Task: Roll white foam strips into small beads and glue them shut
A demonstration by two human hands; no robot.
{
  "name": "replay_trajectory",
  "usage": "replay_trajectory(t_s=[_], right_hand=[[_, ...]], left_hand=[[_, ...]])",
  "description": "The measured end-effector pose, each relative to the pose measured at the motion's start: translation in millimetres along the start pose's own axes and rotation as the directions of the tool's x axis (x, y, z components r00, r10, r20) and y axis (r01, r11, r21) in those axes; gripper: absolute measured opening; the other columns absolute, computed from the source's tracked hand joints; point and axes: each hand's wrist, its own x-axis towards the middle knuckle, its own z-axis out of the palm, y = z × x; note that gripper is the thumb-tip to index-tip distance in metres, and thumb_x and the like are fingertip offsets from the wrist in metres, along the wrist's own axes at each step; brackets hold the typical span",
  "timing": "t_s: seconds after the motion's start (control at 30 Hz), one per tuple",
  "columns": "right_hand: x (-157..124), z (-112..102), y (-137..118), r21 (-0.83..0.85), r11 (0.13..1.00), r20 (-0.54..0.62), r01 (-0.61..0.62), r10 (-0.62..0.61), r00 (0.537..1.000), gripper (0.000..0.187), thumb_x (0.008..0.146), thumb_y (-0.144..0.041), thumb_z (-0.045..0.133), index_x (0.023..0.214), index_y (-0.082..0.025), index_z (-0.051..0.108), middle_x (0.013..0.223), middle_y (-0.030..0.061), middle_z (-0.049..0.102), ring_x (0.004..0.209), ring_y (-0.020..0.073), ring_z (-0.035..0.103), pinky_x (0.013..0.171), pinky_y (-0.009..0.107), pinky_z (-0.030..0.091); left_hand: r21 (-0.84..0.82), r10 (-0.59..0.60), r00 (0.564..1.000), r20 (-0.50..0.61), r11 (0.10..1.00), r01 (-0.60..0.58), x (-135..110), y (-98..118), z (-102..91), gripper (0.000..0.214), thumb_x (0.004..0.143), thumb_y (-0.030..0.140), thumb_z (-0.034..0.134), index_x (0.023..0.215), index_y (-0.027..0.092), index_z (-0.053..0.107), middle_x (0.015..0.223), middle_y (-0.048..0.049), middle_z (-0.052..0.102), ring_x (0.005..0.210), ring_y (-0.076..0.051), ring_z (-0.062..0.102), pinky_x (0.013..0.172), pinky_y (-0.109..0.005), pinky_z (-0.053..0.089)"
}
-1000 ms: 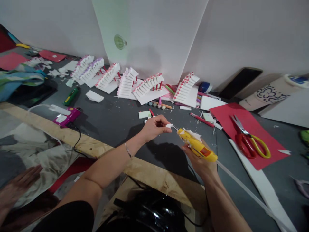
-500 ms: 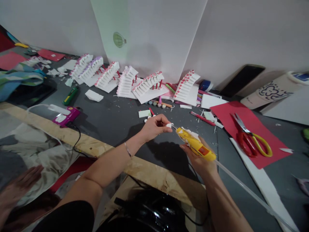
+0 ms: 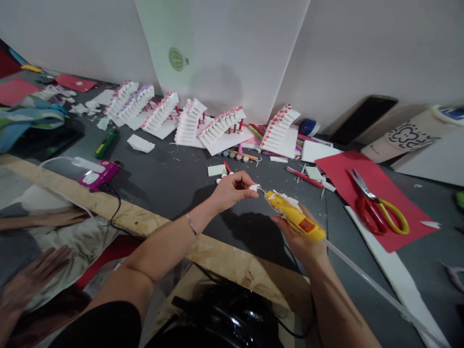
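My left hand (image 3: 232, 191) pinches a small white foam piece (image 3: 254, 187) above the dark grey work surface (image 3: 174, 179). My right hand (image 3: 299, 237) grips a yellow glue gun (image 3: 295, 220) with a clear glue stick trailing out behind it. The gun's metal nozzle points at the foam piece and nearly touches it. A thin bracelet circles my left wrist.
Several white foam staircase models (image 3: 217, 126) line the back wall. Red-and-yellow scissors (image 3: 377, 208) lie on red paper (image 3: 366, 183) at right. A pink glue gun (image 3: 97, 175) and a green cutter (image 3: 106, 143) sit at left. Another person's hand (image 3: 32, 275) is at lower left. Pens, scraps and a phone (image 3: 362, 121) clutter the back.
Both hands hold almost still, the nozzle staying at the foam piece. The other person's hand at lower left shifts slightly, and an arm now shows above it.
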Motion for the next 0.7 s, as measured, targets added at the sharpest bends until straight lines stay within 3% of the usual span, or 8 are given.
replay_trajectory(t_s=[0.27, 0.7], right_hand=[[-1.0, 2.4, 4.0, 0.03, 0.999, -0.004, -0.026, 0.026, 1.0, 0.034, 0.078, -0.054, 0.069, 0.084, -0.021, 0.064, 0.07, 0.0046, 0.067, 0.067, 0.0217, 0.065, 0.064, 0.035, 0.053], [-0.7, 1.8, 0.3, -0.01, 0.998, 0.015, 0.055, -0.055, 0.998, 0.027, 0.081, -0.048, 0.069, 0.086, -0.021, 0.067, 0.071, 0.005, 0.066, 0.073, 0.0231, 0.065, 0.063, 0.034, 0.053]], left_hand=[[-0.014, -0.016, 1.0, -0.005, 1.0, 0.015, -1.2, 1.8, 1.0, 0.048, 0.048, 0.043, 0.092, 0.065, 0.014, 0.058, 0.063, 0.0048, 0.055, 0.057, -0.005, 0.045, 0.055, -0.021, 0.038], [0.011, 0.02, 1.0, -0.01, 1.0, -0.02, -0.4, 1.2, 0.2, 0.049, 0.05, 0.046, 0.091, 0.064, 0.014, 0.057, 0.064, 0.0042, 0.055, 0.059, -0.006, 0.046, 0.057, -0.022, 0.039]])
